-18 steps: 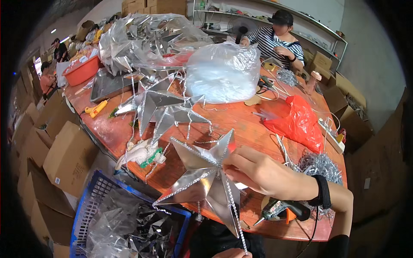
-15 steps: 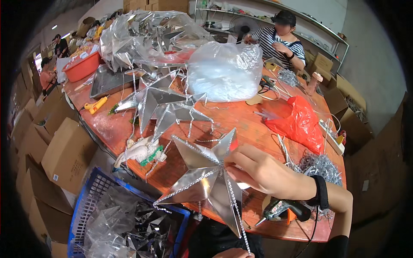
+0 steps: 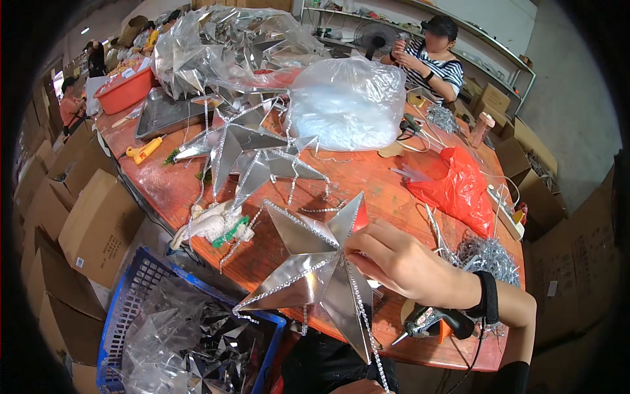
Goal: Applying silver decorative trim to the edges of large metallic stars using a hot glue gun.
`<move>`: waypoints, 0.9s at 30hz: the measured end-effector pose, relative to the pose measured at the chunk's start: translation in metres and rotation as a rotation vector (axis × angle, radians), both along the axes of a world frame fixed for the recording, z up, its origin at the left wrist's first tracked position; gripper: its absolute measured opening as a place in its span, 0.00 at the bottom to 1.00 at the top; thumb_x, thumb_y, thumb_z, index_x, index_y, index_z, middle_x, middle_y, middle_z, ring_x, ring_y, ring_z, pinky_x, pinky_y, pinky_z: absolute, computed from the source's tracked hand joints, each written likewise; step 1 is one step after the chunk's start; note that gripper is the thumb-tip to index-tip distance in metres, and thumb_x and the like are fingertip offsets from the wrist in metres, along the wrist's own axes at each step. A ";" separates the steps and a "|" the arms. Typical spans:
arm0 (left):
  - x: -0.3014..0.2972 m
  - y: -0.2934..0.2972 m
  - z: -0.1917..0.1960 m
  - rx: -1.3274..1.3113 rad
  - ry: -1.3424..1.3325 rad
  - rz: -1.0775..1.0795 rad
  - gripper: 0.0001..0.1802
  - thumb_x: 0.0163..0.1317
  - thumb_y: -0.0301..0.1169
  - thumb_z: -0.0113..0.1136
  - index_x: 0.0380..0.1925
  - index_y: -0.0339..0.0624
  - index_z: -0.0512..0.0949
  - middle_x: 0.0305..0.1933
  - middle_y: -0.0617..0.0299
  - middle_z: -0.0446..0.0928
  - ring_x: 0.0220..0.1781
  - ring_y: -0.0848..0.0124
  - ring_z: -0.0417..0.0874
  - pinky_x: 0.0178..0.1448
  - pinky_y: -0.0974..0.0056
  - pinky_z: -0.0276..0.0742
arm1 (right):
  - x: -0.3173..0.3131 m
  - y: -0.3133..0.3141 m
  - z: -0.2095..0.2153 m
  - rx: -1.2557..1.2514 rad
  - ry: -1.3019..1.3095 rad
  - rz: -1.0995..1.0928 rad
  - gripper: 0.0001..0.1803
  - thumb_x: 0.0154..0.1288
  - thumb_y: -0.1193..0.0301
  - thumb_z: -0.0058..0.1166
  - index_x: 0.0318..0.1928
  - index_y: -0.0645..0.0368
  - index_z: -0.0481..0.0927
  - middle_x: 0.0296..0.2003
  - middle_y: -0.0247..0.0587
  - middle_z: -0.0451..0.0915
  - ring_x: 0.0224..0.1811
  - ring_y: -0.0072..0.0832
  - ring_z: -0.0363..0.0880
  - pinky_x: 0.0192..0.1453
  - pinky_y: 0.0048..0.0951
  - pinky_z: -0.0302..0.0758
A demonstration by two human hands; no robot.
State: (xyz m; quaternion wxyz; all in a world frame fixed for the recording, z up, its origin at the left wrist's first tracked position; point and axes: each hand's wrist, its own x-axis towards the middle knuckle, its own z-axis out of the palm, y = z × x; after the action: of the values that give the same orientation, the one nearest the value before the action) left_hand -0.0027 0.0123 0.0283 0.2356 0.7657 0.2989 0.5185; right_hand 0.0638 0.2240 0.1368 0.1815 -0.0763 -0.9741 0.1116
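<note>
A shiny silver five-pointed star [image 3: 308, 282] is held at the table's near edge. Thin sparkling silver chain trim [image 3: 359, 299] runs along its ridges. My right hand [image 3: 394, 259] is closed at the star's centre, thumb and fingers pinched where the trim starts down the lower point. Beyond that point's tip, the trim runs straight to my left hand [image 3: 359, 387], which is mostly cut off by the lower edge; its fingers appear closed on the trim. Below my right wrist lies a glue gun [image 3: 430, 323] with an orange trigger. More trimmed silver stars [image 3: 246, 154] lie farther back.
A blue basket [image 3: 121, 322] holds plastic-wrapped silver pieces at lower left. A white glove [image 3: 213, 226], a red plastic bag [image 3: 453, 187], silver tinsel [image 3: 489, 256] and a stuffed clear bag [image 3: 348, 105] lie on the orange table [image 3: 367, 177]. A co-worker [image 3: 433, 62] is at the far side.
The view has shifted slightly. Both hands keep nearly the same place on the star and trim. The co-worker's hands have come up together.
</note>
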 end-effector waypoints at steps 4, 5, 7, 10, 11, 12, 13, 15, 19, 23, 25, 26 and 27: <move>-0.001 0.001 0.003 0.045 0.003 -0.001 0.10 0.53 0.20 0.58 0.36 0.29 0.73 0.37 0.49 0.74 0.37 0.54 0.76 0.42 0.57 0.74 | -0.001 -0.001 -0.001 0.012 -0.001 -0.007 0.11 0.57 0.75 0.52 0.40 0.68 0.70 0.33 0.46 0.70 0.39 0.40 0.72 0.43 0.34 0.73; 0.000 0.000 0.003 -0.051 -0.048 -0.026 0.09 0.53 0.20 0.57 0.35 0.29 0.74 0.36 0.49 0.74 0.37 0.54 0.76 0.42 0.57 0.73 | -0.001 -0.002 -0.002 0.019 0.009 -0.010 0.11 0.58 0.75 0.51 0.39 0.68 0.70 0.32 0.46 0.70 0.39 0.40 0.72 0.43 0.34 0.73; 0.001 0.000 0.002 -0.097 -0.088 -0.028 0.09 0.53 0.20 0.57 0.35 0.30 0.74 0.36 0.49 0.73 0.36 0.54 0.76 0.41 0.57 0.73 | -0.002 -0.002 -0.003 0.034 0.010 -0.013 0.11 0.58 0.75 0.51 0.39 0.67 0.70 0.32 0.46 0.70 0.38 0.39 0.72 0.43 0.34 0.73; 0.002 0.000 0.002 -0.128 -0.142 -0.015 0.09 0.53 0.19 0.57 0.35 0.30 0.74 0.34 0.49 0.73 0.35 0.54 0.75 0.40 0.57 0.73 | -0.002 -0.001 -0.003 0.059 0.007 -0.020 0.10 0.58 0.75 0.51 0.39 0.67 0.70 0.32 0.45 0.70 0.38 0.39 0.72 0.43 0.34 0.73; 0.002 0.000 0.003 -0.114 -0.157 0.000 0.09 0.53 0.19 0.57 0.35 0.30 0.74 0.34 0.50 0.73 0.34 0.54 0.75 0.40 0.57 0.73 | -0.002 -0.001 -0.003 0.069 0.003 -0.022 0.09 0.59 0.74 0.51 0.39 0.67 0.70 0.32 0.45 0.70 0.38 0.38 0.72 0.43 0.34 0.73; 0.002 0.001 0.003 -0.114 -0.156 -0.001 0.09 0.53 0.19 0.57 0.35 0.30 0.74 0.34 0.50 0.73 0.34 0.54 0.75 0.40 0.57 0.73 | -0.003 -0.001 -0.003 0.068 0.003 -0.023 0.09 0.59 0.74 0.51 0.39 0.67 0.70 0.32 0.45 0.70 0.38 0.38 0.72 0.43 0.34 0.73; 0.001 0.003 0.003 -0.010 -0.108 0.025 0.08 0.53 0.19 0.57 0.35 0.30 0.74 0.34 0.49 0.73 0.34 0.54 0.75 0.40 0.56 0.73 | -0.003 -0.001 -0.003 0.065 -0.003 -0.028 0.09 0.59 0.74 0.51 0.38 0.67 0.70 0.32 0.45 0.70 0.38 0.39 0.72 0.42 0.34 0.73; 0.000 0.004 0.005 0.095 -0.060 0.048 0.08 0.53 0.19 0.57 0.35 0.30 0.74 0.34 0.49 0.73 0.34 0.53 0.75 0.40 0.56 0.73 | -0.002 -0.002 -0.002 0.062 -0.008 -0.035 0.09 0.59 0.74 0.51 0.38 0.66 0.70 0.32 0.45 0.70 0.38 0.39 0.72 0.42 0.34 0.73; 0.000 0.004 0.007 0.006 -0.080 0.030 0.08 0.53 0.18 0.57 0.35 0.28 0.73 0.34 0.50 0.73 0.33 0.54 0.75 0.39 0.55 0.73 | 0.002 -0.002 -0.002 -0.060 -0.013 -0.060 0.10 0.60 0.74 0.50 0.39 0.66 0.69 0.33 0.47 0.71 0.40 0.41 0.73 0.42 0.34 0.73; 0.000 0.005 0.008 0.037 -0.070 0.035 0.08 0.54 0.18 0.56 0.35 0.29 0.73 0.33 0.51 0.72 0.33 0.55 0.74 0.39 0.56 0.72 | 0.008 -0.004 0.001 -0.072 -0.046 -0.025 0.12 0.58 0.75 0.50 0.42 0.67 0.70 0.35 0.48 0.71 0.41 0.43 0.74 0.44 0.35 0.73; 0.001 0.004 0.007 -0.007 -0.092 0.024 0.08 0.54 0.18 0.56 0.35 0.29 0.73 0.33 0.52 0.72 0.33 0.55 0.74 0.40 0.56 0.72 | 0.010 -0.003 -0.002 -0.045 -0.040 -0.011 0.13 0.58 0.75 0.50 0.43 0.67 0.70 0.36 0.48 0.71 0.42 0.43 0.74 0.44 0.35 0.73; 0.002 0.004 0.007 -0.052 -0.115 0.014 0.08 0.54 0.18 0.56 0.35 0.30 0.73 0.33 0.52 0.72 0.33 0.55 0.74 0.40 0.57 0.72 | 0.010 -0.002 -0.003 -0.020 -0.035 0.005 0.14 0.57 0.75 0.50 0.44 0.67 0.70 0.37 0.48 0.71 0.42 0.43 0.74 0.45 0.35 0.73; 0.002 0.004 0.007 -0.052 -0.114 0.014 0.08 0.54 0.18 0.56 0.35 0.30 0.73 0.33 0.52 0.72 0.33 0.55 0.74 0.40 0.57 0.72 | 0.010 -0.003 -0.002 -0.019 -0.034 0.004 0.14 0.57 0.75 0.50 0.44 0.67 0.70 0.37 0.48 0.71 0.42 0.43 0.74 0.45 0.35 0.73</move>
State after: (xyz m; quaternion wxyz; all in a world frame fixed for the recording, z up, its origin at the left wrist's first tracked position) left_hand -0.0007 0.0166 0.0356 0.2684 0.7264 0.3037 0.5551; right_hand 0.0742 0.2214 0.1345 0.1638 -0.0779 -0.9761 0.1199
